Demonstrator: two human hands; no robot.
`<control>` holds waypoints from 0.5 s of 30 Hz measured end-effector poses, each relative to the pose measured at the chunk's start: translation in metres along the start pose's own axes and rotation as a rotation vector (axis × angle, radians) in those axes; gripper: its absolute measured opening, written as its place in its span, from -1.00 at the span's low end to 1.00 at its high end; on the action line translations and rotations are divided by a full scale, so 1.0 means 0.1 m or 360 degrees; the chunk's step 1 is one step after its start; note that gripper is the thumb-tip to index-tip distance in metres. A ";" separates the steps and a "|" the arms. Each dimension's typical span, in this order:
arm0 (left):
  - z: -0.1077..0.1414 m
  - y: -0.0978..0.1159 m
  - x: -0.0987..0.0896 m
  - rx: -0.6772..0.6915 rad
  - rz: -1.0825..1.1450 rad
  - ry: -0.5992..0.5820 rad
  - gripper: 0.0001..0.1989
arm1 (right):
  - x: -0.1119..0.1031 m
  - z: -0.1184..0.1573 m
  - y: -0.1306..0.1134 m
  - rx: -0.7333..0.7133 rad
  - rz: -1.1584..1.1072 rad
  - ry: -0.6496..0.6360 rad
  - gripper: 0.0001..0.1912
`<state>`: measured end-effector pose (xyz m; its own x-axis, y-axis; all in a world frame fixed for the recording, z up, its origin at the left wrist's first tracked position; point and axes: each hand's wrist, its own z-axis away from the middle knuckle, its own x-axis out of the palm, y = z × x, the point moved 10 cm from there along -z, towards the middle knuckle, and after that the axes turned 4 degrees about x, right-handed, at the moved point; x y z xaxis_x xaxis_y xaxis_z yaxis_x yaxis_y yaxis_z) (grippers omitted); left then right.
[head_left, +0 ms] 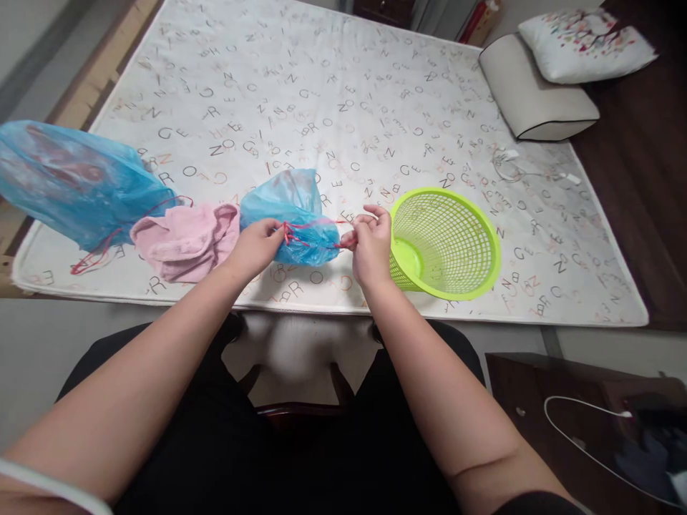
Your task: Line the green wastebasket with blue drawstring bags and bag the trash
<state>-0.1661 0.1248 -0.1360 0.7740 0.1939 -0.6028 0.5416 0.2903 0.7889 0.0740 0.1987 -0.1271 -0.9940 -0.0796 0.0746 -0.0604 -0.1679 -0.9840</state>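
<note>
One letter-print mattress [343,129], white pillow [587,46] atop cushion [537,93]

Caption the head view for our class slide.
Two hands pull red drawstrings on a blue bag beside a green basket.

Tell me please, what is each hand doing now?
Left hand: closed on red drawstring of blue bag.
Right hand: fingers pinching the drawstring's other end.
</note>
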 end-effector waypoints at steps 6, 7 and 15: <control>0.03 0.11 -0.01 0.0059 0.0043 0.0003 -0.61 | 0.43 0.24 -0.03 -0.0139 0.0685 -0.0627 -0.55; 0.04 0.12 -0.01 0.0048 0.0077 0.0011 -0.60 | 0.47 0.27 0.00 -0.0216 0.0875 -0.0665 -0.53; 0.01 0.10 0.06 0.0110 0.0274 -0.0111 -0.48 | 0.31 0.12 0.11 -0.0216 0.1199 -0.0464 -0.80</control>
<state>-0.1555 0.1275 -0.1316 0.8766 0.1692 -0.4505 0.4189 0.1928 0.8874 0.0433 0.1822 -0.1334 -0.7098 -0.3789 -0.5939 0.5853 0.1519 -0.7965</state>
